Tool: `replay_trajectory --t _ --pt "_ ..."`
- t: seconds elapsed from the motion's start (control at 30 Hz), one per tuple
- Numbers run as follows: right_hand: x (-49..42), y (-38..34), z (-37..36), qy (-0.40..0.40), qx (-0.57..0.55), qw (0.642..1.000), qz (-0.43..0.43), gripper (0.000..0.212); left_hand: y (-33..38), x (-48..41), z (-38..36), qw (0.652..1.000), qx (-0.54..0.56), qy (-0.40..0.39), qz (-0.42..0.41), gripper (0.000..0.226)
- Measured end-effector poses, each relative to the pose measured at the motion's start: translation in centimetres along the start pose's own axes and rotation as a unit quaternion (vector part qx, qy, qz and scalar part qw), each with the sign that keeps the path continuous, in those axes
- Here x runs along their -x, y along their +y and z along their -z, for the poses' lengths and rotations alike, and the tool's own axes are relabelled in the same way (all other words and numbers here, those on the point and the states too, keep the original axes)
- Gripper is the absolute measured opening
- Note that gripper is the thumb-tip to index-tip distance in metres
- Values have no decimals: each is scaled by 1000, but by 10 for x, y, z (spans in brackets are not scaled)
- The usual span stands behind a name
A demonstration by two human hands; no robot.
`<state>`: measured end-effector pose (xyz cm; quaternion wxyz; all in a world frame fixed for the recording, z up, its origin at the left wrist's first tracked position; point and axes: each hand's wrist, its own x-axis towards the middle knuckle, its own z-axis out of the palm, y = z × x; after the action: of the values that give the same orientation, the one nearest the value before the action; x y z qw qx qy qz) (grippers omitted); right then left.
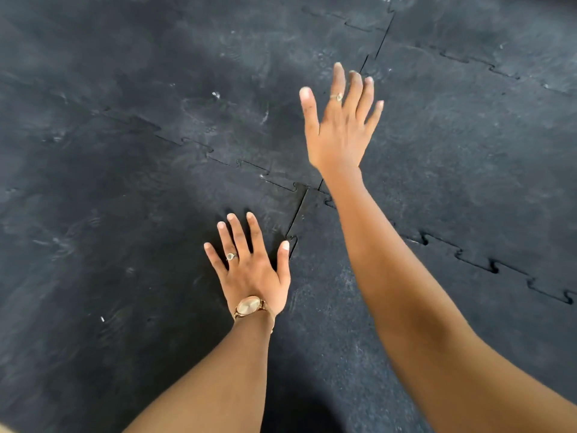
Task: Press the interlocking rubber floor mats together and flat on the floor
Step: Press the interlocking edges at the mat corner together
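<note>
Black rubber floor mats with jigsaw edges fill the view. My left hand (249, 265) lies flat, fingers spread, on the near left mat (109, 260), its thumb beside the seam (298, 214) that runs away from me. That seam shows a narrow dark gap. My right hand (340, 126) is stretched farther out with fingers apart, over the far left mat (203, 73) close to the far seam (379, 42); whether its palm touches the mat I cannot tell. A toothed cross seam (237, 165) runs between the left mats and meets the corner under my right wrist.
The near right mat (327, 307) looks speckled and lighter. Another toothed seam (493, 267) crosses at the right toward the edge. A far right mat (468, 135) lies beyond it. A watch sits on my left wrist.
</note>
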<state>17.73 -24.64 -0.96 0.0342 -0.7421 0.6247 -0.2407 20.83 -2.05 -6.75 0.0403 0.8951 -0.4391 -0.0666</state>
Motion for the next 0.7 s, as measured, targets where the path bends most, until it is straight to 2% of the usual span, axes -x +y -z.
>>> replay_trajectory --t 0.07,0.13,0.23,0.3,0.37,0.43,0.47,0.5,0.53,0.63,0.7 --pt "29 16 -14 -87 74 993 25 80 0 1 -1 1000 -1 3 -1 77" --pt "42 29 -30 -170 95 981 3 83 1 0 -2 1000 -1 8 -4 77" --pt "37 31 -29 -209 96 973 -33 88 1 2 0 1000 3 -3 -4 77" --pt "33 29 -24 -205 99 974 -16 88 -1 1 -1 1000 4 3 -3 78" --pt "23 22 -11 -169 35 984 -45 86 0 1 0 1000 6 1 -1 79" --pt "13 24 14 -27 -36 996 -71 85 2 1 1 1000 7 -5 -3 80" --pt "15 32 26 66 -25 996 -54 82 1 1 0 1000 9 -5 -6 79" --pt "23 44 34 119 6 992 -31 79 1 1 -1 1000 9 -2 -7 79" --pt "37 60 36 110 48 993 -9 78 1 1 -2 1000 10 3 -6 79" --pt "85 95 18 -139 120 982 -51 84 0 3 -2 1000 10 3 -1 80" --pt "87 102 10 -191 103 974 -64 82 1 2 -1 1000 8 1 1 80"
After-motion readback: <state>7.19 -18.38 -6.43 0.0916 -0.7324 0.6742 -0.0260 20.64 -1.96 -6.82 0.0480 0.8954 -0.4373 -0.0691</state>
